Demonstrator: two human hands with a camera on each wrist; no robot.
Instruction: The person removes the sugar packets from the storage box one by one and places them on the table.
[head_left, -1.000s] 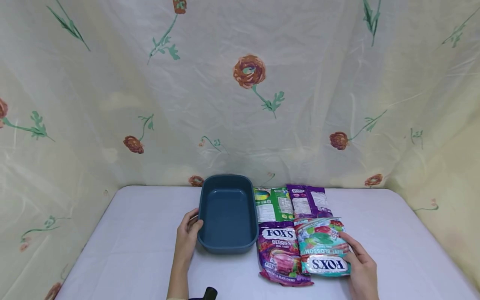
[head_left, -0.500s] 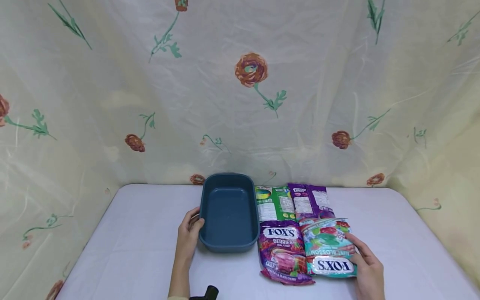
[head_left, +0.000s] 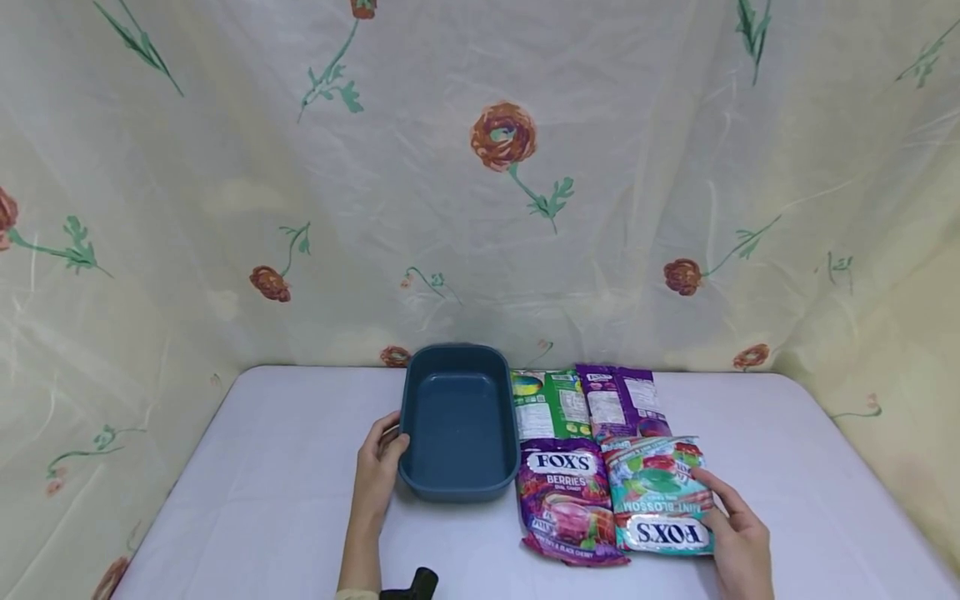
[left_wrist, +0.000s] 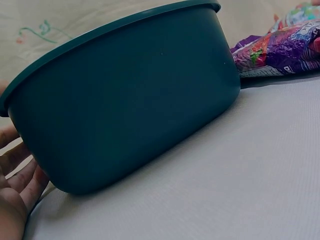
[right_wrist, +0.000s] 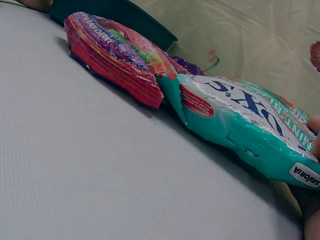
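Note:
In the head view my left hand (head_left: 378, 458) holds the left side of a dark blue plastic tub (head_left: 461, 492), thumb at the rim. The left wrist view shows its fingers (left_wrist: 22, 182) against the tub's outer wall. My right hand (head_left: 738, 537) pinches the right edge of a teal Fox's mint candy bag (head_left: 660, 500), thumb on top, fingers underneath. In the right wrist view this candy bag (right_wrist: 235, 115) lies tilted, its near edge off the cloth. Left of it, touching or nearly so, lies a purple Fox's berries candy bag (head_left: 566, 504).
Behind these two lie a green candy bag (head_left: 551, 408) and another purple candy bag (head_left: 622, 402), printed backs up. White cloth covers the table (head_left: 300, 467). A flowered curtain (head_left: 600, 192) hangs behind and at both sides. A black object (head_left: 423, 583) pokes in at the bottom edge.
My right hand has drawn the teal candy bag slightly to the right, away from the berries bag. The left hand and tub stay put; the head view has shifted a little.

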